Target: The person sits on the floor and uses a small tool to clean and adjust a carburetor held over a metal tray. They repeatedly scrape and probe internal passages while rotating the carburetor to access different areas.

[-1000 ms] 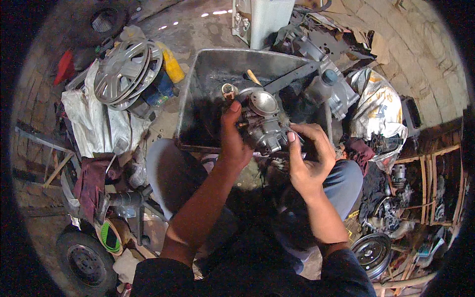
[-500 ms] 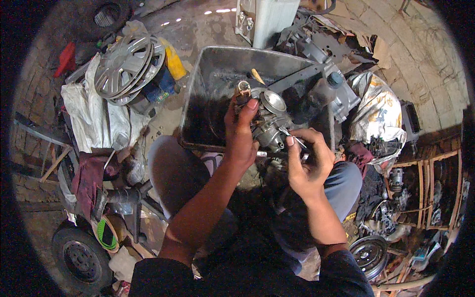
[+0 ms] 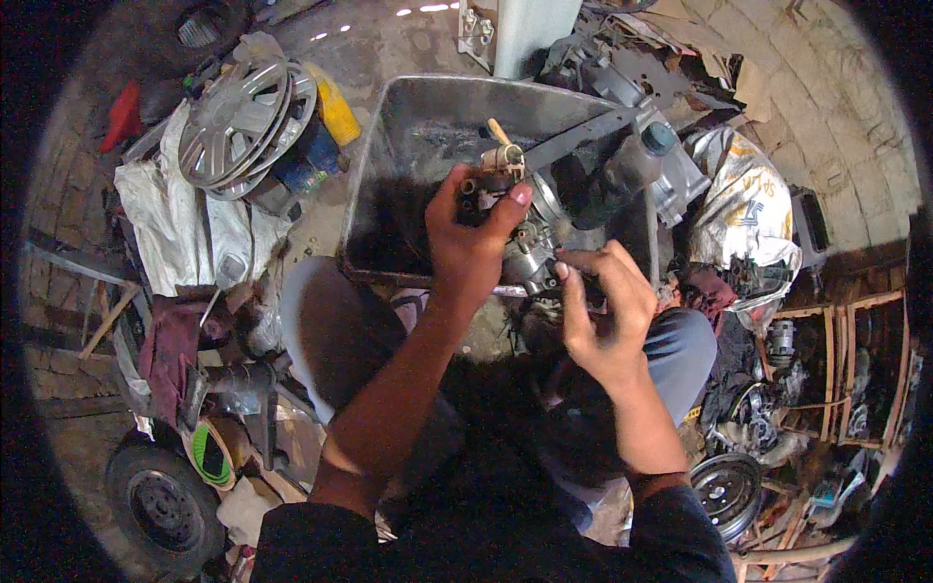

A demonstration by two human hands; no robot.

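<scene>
Over the dark tub (image 3: 418,89), my left hand (image 3: 465,238) is closed around a grey metal carburetor (image 3: 530,255), thumb along its upper side. The carburetor is tilted, so its round mouth shows edge-on, and a brass-coloured fitting sticks up at its top. My right hand (image 3: 614,301) is at the lower right end of the carburetor, thumb and forefinger pinched together against it. Whatever sits between those fingertips is too small or hidden to make out.
Inside the tub are a wooden handle (image 3: 499,132), a long flat metal bar (image 3: 581,134) and a cloudy plastic bottle (image 3: 632,160) with a dark cap. Wheel covers (image 3: 233,126) are piled at left. A white sack (image 3: 743,199) stands at right, and a tyre (image 3: 160,505) lies lower left.
My left hand has turned the carburetor, so its round mouth now faces more sideways. The thin light-coloured piece seen at my right fingertips no longer shows.
</scene>
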